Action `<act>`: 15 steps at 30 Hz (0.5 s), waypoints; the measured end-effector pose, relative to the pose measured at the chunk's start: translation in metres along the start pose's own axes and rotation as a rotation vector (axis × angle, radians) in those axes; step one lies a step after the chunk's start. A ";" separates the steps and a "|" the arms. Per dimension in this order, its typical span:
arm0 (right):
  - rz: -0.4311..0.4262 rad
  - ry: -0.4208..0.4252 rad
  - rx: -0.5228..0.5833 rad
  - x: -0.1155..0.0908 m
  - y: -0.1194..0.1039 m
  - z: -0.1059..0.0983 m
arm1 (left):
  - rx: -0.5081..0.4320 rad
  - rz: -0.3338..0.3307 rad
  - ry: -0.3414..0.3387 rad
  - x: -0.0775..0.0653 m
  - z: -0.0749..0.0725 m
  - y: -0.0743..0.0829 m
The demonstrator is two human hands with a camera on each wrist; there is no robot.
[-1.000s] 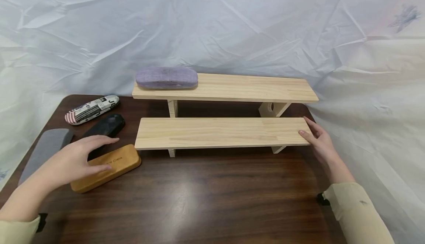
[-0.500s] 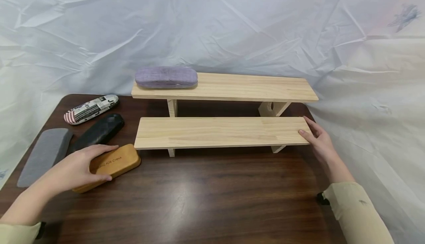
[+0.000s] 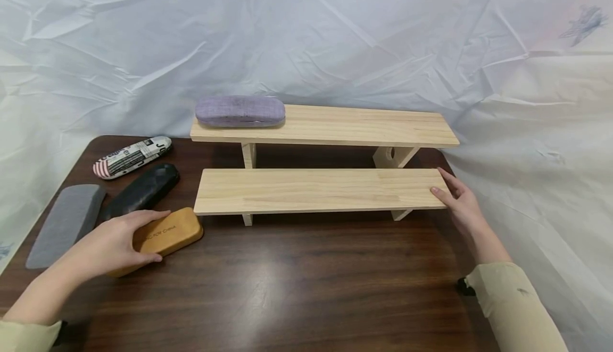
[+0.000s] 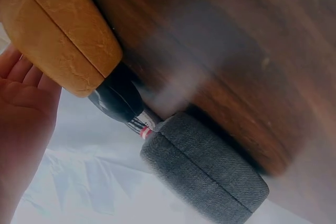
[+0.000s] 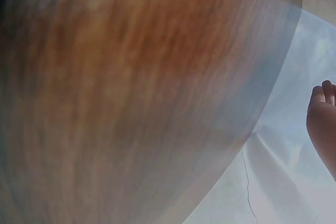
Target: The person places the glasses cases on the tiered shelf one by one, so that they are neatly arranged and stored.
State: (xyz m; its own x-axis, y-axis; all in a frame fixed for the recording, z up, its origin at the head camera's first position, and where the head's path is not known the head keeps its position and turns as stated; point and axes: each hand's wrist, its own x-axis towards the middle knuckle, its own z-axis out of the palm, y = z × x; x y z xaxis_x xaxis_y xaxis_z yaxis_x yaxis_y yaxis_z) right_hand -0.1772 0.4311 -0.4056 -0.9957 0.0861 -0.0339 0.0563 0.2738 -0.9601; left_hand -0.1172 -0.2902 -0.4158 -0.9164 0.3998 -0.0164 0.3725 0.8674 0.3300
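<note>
1. Thumb and fingers of the left hand hold the tan case from above, thumb along its near side and fingers along its far side.
2. That tan case lies at a slant on the left part of the dark wooden table, its far right end just beside the near left corner of the lower board; whether the two touch, I cannot tell. Small lettering runs along its top.
3. At the right end of the lower board, the right hand grips the edge, thumb on top; its fingertips underneath are hidden.
4. Beyond the left hand, the black case lies slanted, with the grey case to its left and the newsprint-patterned case farther off, striped red and white at its left end.
5. Behind the lower board stands the higher upper board, the purple case lying lengthwise on its left end. The right support shows a round hole.
6. Pale sleeves cover both forearms, and a creased white sheet hangs along the table's far side.
</note>
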 end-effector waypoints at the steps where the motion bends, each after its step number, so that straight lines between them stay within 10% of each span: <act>1: 0.003 -0.001 -0.012 0.000 0.000 0.000 | 0.005 0.002 0.001 0.000 0.000 0.000; 15: -0.015 0.008 0.028 0.001 0.004 -0.002 | 0.069 0.034 0.002 -0.021 -0.005 -0.001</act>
State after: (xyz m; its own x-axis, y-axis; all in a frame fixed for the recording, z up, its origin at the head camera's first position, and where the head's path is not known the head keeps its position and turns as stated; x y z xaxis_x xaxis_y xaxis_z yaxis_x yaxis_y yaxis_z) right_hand -0.1777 0.4338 -0.4092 -0.9958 0.0902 -0.0170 0.0391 0.2486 -0.9678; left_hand -0.0993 -0.3006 -0.4105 -0.9032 0.4291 -0.0046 0.4128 0.8716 0.2643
